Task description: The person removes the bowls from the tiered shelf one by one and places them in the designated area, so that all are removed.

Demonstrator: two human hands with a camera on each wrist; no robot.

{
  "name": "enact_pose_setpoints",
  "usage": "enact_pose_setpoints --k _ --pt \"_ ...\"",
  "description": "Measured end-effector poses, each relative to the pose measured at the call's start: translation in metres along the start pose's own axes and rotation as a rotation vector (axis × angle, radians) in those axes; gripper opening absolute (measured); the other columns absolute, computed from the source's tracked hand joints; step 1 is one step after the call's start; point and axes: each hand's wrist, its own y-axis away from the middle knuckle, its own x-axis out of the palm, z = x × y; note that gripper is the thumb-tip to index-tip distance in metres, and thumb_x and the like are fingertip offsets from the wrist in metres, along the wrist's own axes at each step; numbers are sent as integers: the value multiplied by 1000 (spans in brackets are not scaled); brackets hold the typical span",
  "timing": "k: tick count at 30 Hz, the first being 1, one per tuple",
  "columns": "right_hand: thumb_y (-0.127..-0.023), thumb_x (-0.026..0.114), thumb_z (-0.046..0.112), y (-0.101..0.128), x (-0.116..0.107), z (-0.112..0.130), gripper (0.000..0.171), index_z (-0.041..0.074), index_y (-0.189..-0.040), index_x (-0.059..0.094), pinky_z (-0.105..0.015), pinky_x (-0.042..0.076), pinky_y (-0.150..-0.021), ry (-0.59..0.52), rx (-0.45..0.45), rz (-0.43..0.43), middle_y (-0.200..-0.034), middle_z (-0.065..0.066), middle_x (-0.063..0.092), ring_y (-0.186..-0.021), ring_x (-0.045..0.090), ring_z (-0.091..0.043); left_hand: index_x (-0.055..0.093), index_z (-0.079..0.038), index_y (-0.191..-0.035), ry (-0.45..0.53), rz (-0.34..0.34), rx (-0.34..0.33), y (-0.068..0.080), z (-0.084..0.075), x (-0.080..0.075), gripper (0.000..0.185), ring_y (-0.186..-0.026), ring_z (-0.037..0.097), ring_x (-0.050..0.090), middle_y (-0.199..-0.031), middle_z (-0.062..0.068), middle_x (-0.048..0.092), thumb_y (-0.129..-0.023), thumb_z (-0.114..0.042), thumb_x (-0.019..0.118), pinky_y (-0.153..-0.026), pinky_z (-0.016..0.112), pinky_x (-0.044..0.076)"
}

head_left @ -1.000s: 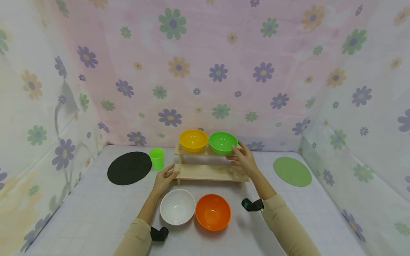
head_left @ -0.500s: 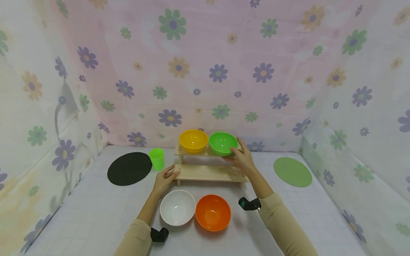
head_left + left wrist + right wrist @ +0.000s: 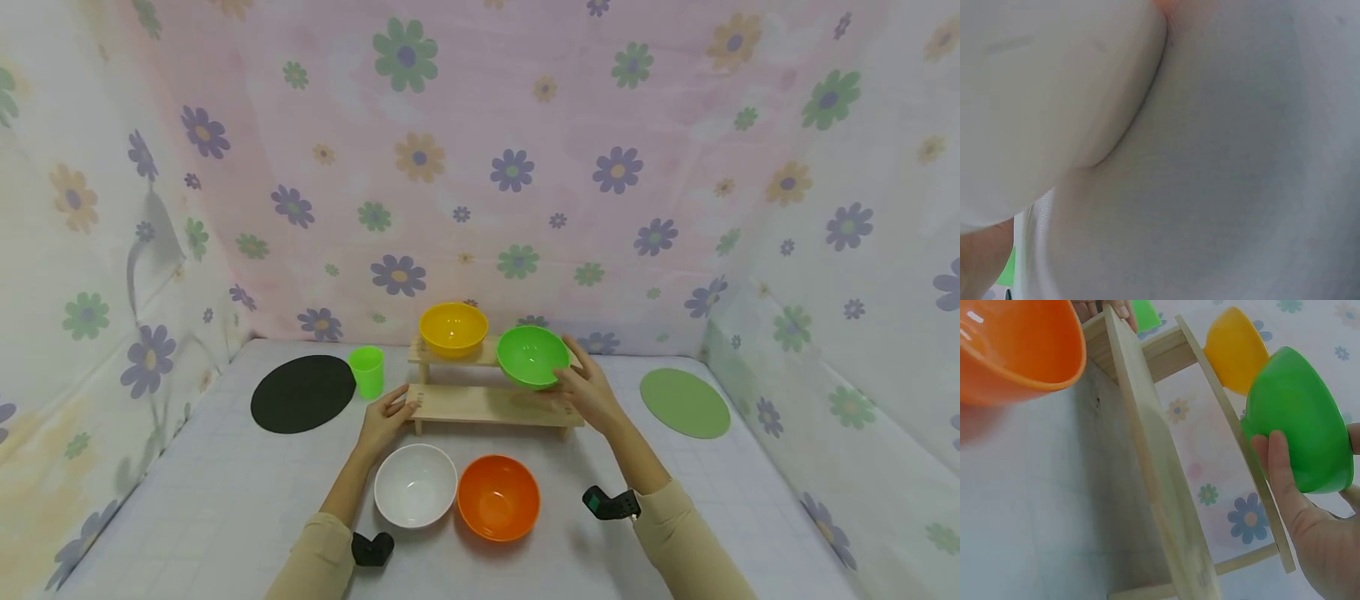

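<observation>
My right hand [image 3: 595,398] grips a green bowl [image 3: 528,354] by its right side, tilted a little and in front of the upper shelf. In the right wrist view, fingers [image 3: 1280,465] lie against the underside of that green bowl. My left hand [image 3: 383,427] pinches the left end of the lower shelf of a two-tier wooden rack [image 3: 491,403]. On the upper shelf sits a yellow bowl [image 3: 453,328], to the left of the green one. The left wrist view is filled by the blurred side of a white bowl [image 3: 1035,94].
In front of the rack stand a white bowl [image 3: 416,487] and an orange bowl [image 3: 498,498], side by side. A green cup [image 3: 367,372] is left of the rack, near a black round mat [image 3: 302,395]. At the right lies a green round mat [image 3: 685,403].
The green bowl has come off the upper shelf, moving right and toward me in my right hand, and now tilts. My left hand stays on the rack.
</observation>
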Motion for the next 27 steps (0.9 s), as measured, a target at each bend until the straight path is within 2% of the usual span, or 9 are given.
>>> enact_pose_setpoints --k 2,8,15,21,24,27 --pt "-94 46 2 7 -3 -1 72 18 -153 7 -56 44 -93 -8 6 10 -144 -35 18 -87 68 -22 45 9 -134 0 2 9 0 0 0 49 -107 37 60 -120 35 54 -90 -4 62 -79 27 56" --pt "-95 43 -1 27 -12 -8 71 14 -153 4 -41 56 -82 -6 10 51 -149 -34 6 -85 68 -21 46 6 -135 17 2 -2 0 -1 0 49 -108 38 59 -120 33 55 -90 -4 62 -80 28 56" --pt "-94 43 -2 46 -20 -17 70 12 -153 6 -47 54 -83 38 11 87 -147 -37 8 -85 67 -19 44 8 -135 -30 13 -3 -1 -1 -1 52 -111 38 57 -123 33 53 -90 -9 64 -81 26 55" --pt "-93 42 -4 61 -25 -21 71 9 -152 4 -37 58 -77 18 33 111 -145 -41 4 -86 67 -19 43 10 -135 -2 40 -12 7 -16 -1 51 -112 42 54 -123 35 51 -90 -4 62 -84 33 55" --pt "-93 42 -5 67 -27 -24 71 7 -152 4 -36 58 -77 10 35 118 -145 -41 4 -87 67 -20 42 12 -134 -11 40 13 6 -13 -1 51 -108 39 59 -121 36 52 -91 -6 62 -81 33 56" --pt "-92 42 -5 72 -30 -28 71 7 -152 5 -39 57 -78 14 44 122 -143 -42 6 -89 67 -21 43 11 -134 -26 23 28 2 -3 -1 52 -107 37 60 -121 36 53 -90 -9 63 -80 31 56"
